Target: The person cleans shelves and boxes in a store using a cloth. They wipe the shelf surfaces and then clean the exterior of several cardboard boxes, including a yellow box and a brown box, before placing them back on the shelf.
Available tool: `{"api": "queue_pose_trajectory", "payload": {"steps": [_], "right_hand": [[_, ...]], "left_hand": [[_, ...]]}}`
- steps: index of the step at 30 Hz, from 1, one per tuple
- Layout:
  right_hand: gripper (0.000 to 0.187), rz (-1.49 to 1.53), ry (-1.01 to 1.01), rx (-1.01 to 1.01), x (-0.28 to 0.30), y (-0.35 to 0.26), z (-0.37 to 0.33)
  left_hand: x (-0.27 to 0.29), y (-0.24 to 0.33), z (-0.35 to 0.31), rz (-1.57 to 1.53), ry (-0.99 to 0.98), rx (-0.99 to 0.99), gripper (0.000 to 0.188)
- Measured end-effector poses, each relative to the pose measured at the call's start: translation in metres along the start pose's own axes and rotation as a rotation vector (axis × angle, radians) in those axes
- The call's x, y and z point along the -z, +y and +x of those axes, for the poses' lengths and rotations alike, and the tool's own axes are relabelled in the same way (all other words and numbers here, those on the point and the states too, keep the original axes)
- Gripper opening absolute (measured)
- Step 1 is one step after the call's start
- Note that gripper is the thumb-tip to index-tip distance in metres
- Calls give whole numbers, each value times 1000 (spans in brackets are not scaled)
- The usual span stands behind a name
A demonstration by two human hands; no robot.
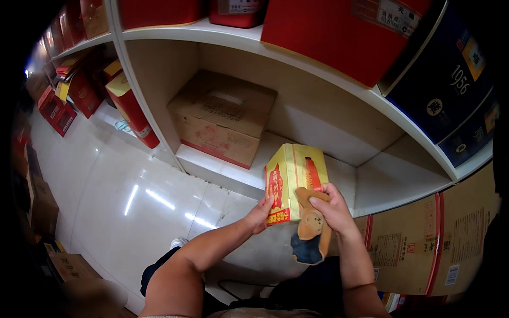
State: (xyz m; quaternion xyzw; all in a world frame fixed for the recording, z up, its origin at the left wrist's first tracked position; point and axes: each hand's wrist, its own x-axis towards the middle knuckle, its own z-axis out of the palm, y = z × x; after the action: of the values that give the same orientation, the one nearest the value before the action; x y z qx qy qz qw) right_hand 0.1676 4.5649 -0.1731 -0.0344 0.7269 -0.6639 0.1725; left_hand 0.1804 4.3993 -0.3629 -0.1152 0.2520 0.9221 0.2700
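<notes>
Before the low shelf (343, 175), where a brown carton (222, 119) stands, the yellow box (289, 183) is apparently held clear and not yet set down, the left hand (259, 216) gripping its side, the right hand (331, 209) clasping a plush toy (310, 228) against it.

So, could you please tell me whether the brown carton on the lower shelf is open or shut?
The brown carton looks shut: its top lies flat, with no flap raised. Its contents cannot be seen.

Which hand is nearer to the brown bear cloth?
Right. The right hand grips the bear cloth; the left hand is off to its left, on the yellow box.
</notes>
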Motion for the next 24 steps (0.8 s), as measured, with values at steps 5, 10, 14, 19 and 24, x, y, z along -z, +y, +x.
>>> {"api": "queue_pose_trajectory", "payload": {"steps": [5, 10, 14, 19, 24], "right_hand": [[21, 5, 57, 33, 1, 29, 30], [24, 93, 133, 42, -2, 43, 55], [22, 150, 171, 58, -7, 53, 67], [21, 230, 180, 58, -19, 65, 75], [23, 298, 162, 77, -29, 72, 81]], "left_hand": [[24, 11, 34, 123, 82, -22, 42], [34, 22, 64, 267, 171, -150, 43], [38, 32, 77, 411, 293, -179, 44], [39, 40, 75, 517, 346, -120, 46], [19, 61, 63, 514, 319, -51, 46]]}}
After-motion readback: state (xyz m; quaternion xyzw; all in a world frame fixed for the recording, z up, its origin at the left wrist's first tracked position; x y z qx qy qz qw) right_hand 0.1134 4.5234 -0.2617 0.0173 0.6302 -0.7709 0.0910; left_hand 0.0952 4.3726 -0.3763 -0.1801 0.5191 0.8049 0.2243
